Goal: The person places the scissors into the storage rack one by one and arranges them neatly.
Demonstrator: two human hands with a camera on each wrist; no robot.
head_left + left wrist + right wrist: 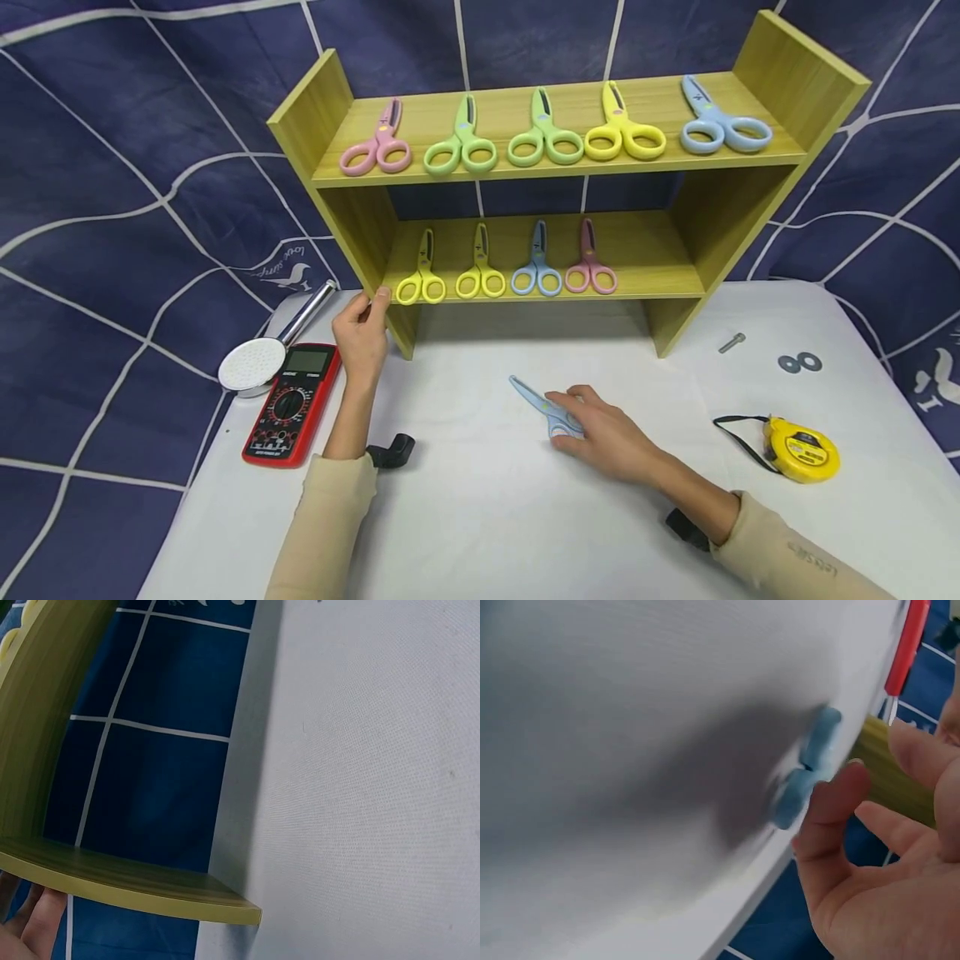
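A pair of light blue scissors [536, 398] lies on the white table in front of the wooden shelf [540, 297]. My right hand [611, 437] is over their handles, thumb and fingers spread apart. In the right wrist view the blue handles [821, 739] rest on the cloth beside the fingertips [844, 787]. My left hand [362, 333] holds the shelf's left side at the lower board, its thumb at the front edge. Several fingers [45, 919] show behind that panel in the left wrist view. Yellow scissors [423, 271] lie on the lower board near this hand.
Pink, green, yellow and blue scissors line the upper board [502, 171]. More yellow, blue and pink scissors lie on the lower one. At left are a shower head [252, 364] and a red multimeter [292, 406]; at right, a bolt [732, 342], two washers [810, 361] and a yellow tape measure [802, 451].
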